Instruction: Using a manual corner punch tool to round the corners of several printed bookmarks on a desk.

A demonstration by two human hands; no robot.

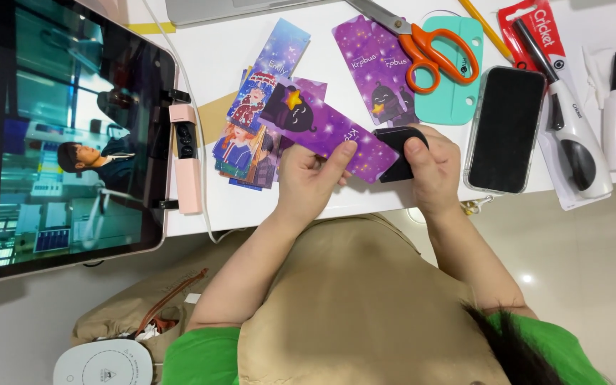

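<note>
My left hand (313, 173) pinches the lower edge of a long purple bookmark (322, 126) with a dark cartoon figure and a yellow star. One end of the bookmark is pushed into a small black corner punch (396, 141), and my right hand (430, 165) grips that punch with the thumb on top. Both hands hover at the white table's (208, 57) near edge. Under the bookmark lies a fanned pile of illustrated cards (251, 146).
A tablet (58, 135) playing video stands at left with a pink device (187, 153) clipped beside it. Another purple bookmark (374, 68), orange-handled scissors (422, 46), a teal scraper (454, 78), a black phone (505, 128), and a lighter in packaging (561, 107) lie at right.
</note>
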